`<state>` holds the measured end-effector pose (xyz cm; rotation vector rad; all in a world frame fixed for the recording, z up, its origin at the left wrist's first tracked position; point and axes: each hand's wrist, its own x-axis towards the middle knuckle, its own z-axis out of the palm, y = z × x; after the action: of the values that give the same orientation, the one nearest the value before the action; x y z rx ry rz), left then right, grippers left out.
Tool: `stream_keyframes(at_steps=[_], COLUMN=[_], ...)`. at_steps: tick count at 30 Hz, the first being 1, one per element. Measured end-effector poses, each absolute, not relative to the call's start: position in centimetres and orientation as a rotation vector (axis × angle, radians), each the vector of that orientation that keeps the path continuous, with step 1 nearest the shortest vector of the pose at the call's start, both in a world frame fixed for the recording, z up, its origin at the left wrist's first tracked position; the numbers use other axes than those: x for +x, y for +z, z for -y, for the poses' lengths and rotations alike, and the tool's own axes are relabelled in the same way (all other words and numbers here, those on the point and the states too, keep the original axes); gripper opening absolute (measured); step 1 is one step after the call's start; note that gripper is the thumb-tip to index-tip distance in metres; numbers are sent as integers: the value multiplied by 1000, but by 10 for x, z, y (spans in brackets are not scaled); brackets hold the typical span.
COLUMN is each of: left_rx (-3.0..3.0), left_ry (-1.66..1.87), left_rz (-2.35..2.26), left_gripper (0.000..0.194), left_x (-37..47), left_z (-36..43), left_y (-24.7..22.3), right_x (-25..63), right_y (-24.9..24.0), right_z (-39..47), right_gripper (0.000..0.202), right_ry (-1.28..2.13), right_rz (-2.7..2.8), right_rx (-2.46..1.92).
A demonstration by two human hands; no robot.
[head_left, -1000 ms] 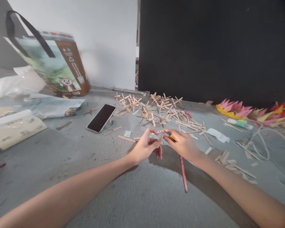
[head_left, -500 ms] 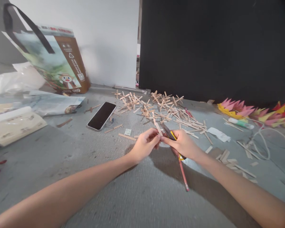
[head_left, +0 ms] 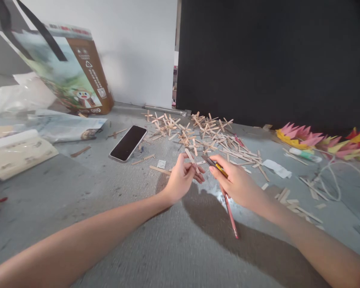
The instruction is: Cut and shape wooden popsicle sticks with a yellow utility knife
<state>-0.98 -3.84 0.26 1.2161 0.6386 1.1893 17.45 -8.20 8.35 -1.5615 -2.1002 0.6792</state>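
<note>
Evidently, the left hand (head_left: 180, 181) is pinching a wooden craft stick (head_left: 191, 158) near its lower end, with the thumb and a finger clamped on it and other fingers spreading apart beyond. The stick is tilting up above the middle of the tabletop (head_left: 171, 248), and this low grip is probably leaving most of its length exposed for handling.

Opposite, the right hand (head_left: 241, 182) is holding a black-and-yellow utility knife (head_left: 221, 169), its fingers clamped around the body. The front end is pointing toward the stick but standing apart from it, likely keeping the tip clear of the left fingers; whether any blade is showing is too small to tell.

Below the right hand, a pink pencil (head_left: 232, 222) is lying with its eraser toward the near edge, perhaps staying within easy reach; its upper end is hiding beneath the hand.

Toward the far edge, a heap of crossed sticks (head_left: 195, 147) is sitting just past the hands, seemingly leaving working room in front. Nearer the right edge, short wooden pieces (head_left: 284, 196) are lying in a loose group, apparently being kept separate from that heap. On the left side, a smartphone (head_left: 128, 143) is resting face up, presumably out of the hands' way, while a printed carrier bag (head_left: 87, 74) is standing toward the far left corner.
</note>
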Motion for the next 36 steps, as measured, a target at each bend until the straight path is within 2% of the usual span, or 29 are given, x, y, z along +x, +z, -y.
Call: stream_keyframes(at_steps=[7, 17, 27, 31, 36], left_rx=[1272, 1413, 1646, 1692, 1616], left_ry=[1147, 1108, 1100, 1098, 1108], left_rz=[-662, -676, -788, -810, -795], left_gripper=[37, 37, 32, 32, 34], left_x=[-11, -13, -16, -17, -16], left_z=[43, 44, 46, 47, 47], left_y=[5, 3, 6, 7, 4], right_x=[167, 168, 165, 163, 161], right_y=[88, 85, 84, 82, 71], right_z=[90, 87, 89, 92, 92], right_gripper=[34, 37, 26, 30, 31], right_ry=[580, 614, 639, 739, 555], right_rz=[2246, 2240, 2226, 2185, 2233], right_rx=[-1539, -1509, -1540, -1561, -1526])
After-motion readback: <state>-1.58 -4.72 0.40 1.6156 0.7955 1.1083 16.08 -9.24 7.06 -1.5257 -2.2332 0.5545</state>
